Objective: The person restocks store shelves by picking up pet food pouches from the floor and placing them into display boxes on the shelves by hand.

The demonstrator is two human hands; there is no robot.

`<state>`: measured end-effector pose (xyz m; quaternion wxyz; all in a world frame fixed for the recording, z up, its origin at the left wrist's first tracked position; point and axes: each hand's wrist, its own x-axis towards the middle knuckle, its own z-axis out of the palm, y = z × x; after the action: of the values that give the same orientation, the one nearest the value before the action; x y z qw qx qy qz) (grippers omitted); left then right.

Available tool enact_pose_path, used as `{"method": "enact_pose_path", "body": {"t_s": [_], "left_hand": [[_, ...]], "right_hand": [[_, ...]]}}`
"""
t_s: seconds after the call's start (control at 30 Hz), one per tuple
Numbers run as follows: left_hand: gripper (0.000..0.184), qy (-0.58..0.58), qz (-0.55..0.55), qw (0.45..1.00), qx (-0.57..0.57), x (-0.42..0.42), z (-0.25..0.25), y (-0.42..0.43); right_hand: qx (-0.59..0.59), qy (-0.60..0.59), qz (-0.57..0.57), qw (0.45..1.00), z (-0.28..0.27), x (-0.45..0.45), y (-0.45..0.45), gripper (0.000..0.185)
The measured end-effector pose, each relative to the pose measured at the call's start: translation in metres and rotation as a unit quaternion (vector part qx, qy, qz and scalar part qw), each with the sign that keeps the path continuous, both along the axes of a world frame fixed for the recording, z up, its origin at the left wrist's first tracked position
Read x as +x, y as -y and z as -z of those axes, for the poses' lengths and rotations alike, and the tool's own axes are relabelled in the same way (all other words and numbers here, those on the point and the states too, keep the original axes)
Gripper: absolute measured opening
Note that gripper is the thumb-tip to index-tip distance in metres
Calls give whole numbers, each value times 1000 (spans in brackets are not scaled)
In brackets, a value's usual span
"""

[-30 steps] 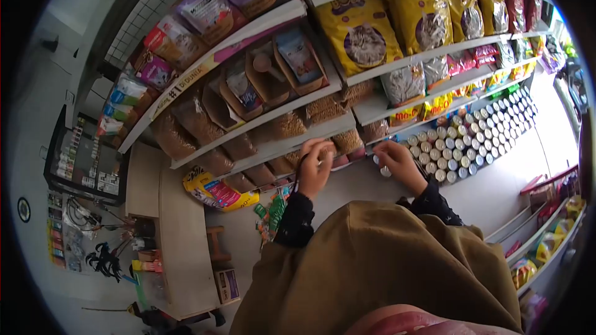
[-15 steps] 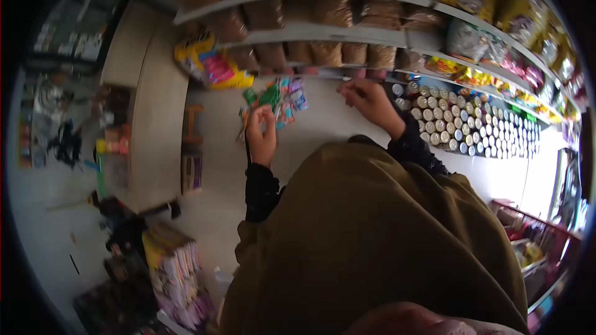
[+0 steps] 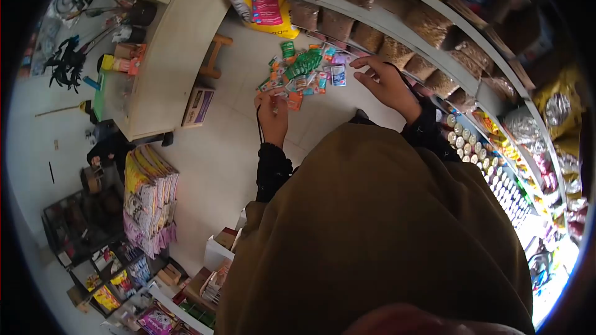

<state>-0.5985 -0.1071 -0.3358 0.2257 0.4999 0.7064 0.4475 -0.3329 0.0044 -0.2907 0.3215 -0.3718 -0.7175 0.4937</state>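
Note:
A loose heap of small sachets (image 3: 304, 65), mostly green, orange and teal, lies on the pale tiled floor in front of me. My left hand (image 3: 273, 118) is at the heap's near left edge, beside an orange sachet (image 3: 293, 100). Its fingers are loosely bent with the thumb a little apart, and I see nothing held in them. To the right of the heap, my right hand (image 3: 390, 90) hovers with fingers stretched and thumb apart, holding nothing. A blue and white sachet (image 3: 338, 75) lies nearest to it. A dark cord hangs along the left wrist.
A yellow kitten food bag (image 3: 261, 3) stands behind the heap. Shelves (image 3: 397, 37) of bagged kibble curve along the right, with rows of cans (image 3: 469, 146) below. On the left are a wooden counter (image 3: 177, 43), a cardboard box (image 3: 197, 107) and a stack of bags (image 3: 149, 198).
My view has turned, so the shelves now slant down to the right and the heap shows more clearly. The left hand has come nearer the sachets; the right hand's fingers have straightened.

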Motion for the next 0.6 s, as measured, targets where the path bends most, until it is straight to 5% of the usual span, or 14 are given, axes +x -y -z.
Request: {"method": "enact_pose_path", "body": {"t_s": [0.27, 0.6], "left_hand": [[18, 98, -156, 983, 3, -35, 10, -10], [20, 147, -149, 977, -29, -167, 48, -11]], "right_hand": [[-2, 73, -165, 984, 0, -79, -74, 23], [4, 64, -170, 983, 33, -194, -81, 23]]}}
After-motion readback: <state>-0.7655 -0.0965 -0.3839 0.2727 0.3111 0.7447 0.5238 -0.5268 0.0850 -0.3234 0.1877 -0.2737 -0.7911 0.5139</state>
